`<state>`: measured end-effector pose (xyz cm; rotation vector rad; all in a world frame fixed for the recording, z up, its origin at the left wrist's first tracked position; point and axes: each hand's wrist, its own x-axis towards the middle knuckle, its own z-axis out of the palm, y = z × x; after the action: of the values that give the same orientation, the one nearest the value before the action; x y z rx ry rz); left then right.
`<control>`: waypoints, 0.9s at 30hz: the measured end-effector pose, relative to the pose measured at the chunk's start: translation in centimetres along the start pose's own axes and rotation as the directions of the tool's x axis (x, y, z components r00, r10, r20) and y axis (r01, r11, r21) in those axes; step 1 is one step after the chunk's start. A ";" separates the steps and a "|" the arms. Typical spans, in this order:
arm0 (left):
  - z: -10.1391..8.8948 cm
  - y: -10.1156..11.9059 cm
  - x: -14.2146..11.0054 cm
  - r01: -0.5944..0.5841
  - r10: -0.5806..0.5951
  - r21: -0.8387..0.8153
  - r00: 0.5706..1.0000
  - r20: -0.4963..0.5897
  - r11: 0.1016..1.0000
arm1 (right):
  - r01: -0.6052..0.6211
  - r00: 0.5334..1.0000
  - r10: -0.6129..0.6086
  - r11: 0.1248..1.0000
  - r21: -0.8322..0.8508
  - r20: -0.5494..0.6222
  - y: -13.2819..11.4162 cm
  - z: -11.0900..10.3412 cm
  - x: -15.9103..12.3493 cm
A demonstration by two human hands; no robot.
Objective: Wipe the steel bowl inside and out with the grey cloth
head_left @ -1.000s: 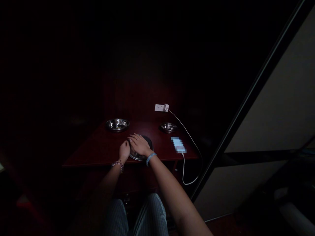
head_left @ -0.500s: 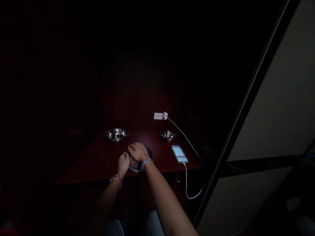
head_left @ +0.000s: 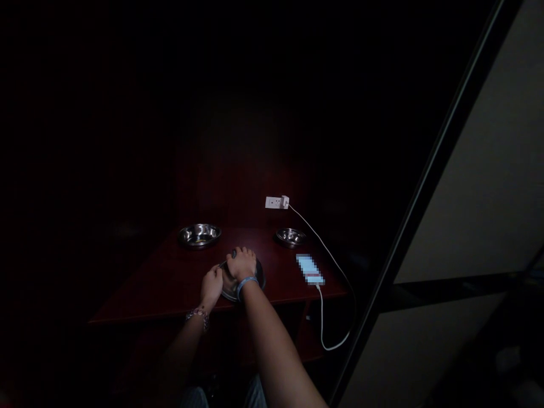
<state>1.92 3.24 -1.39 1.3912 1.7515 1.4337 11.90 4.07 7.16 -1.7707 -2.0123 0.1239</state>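
Observation:
Near the front edge of the table a shiny metal bowl sits between my hands, partly covered by them. My left hand is closed on its left rim. Over the bowl, my right hand is closed, with a small dark end showing beside its thumb. What that dark piece belongs to is hidden under the palm, and the light is dim.
On the dark red table, a larger metal bowl stands back left, a smaller one back right. A lit phone lies right, its white cable looping past the edge to a wall socket.
My right hand has shifted slightly over the bowl, and its fingers are more curled. The left hand stays at the rim. The view has moved a little.

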 end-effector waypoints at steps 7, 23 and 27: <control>-0.3 0.7 -0.4 0.020 -0.020 0.005 0.999 0.025 1.000 | 0.008 0.999 -0.008 1.000 0.012 -0.038 0.2 0.1 0.0; -0.2 0.7 -0.5 -0.010 0.010 0.000 1.000 0.004 1.000 | -0.006 1.000 0.006 0.999 0.034 -0.011 0.1 -0.4 -0.3; -0.1 0.6 -0.4 -0.002 0.002 0.006 1.000 0.009 1.000 | -0.016 1.000 0.016 1.000 0.024 -0.012 0.0 -0.5 -0.3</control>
<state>2.20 2.74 -0.89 1.4012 1.7506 1.4217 12.11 3.66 7.50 -1.7694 -1.9808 0.1414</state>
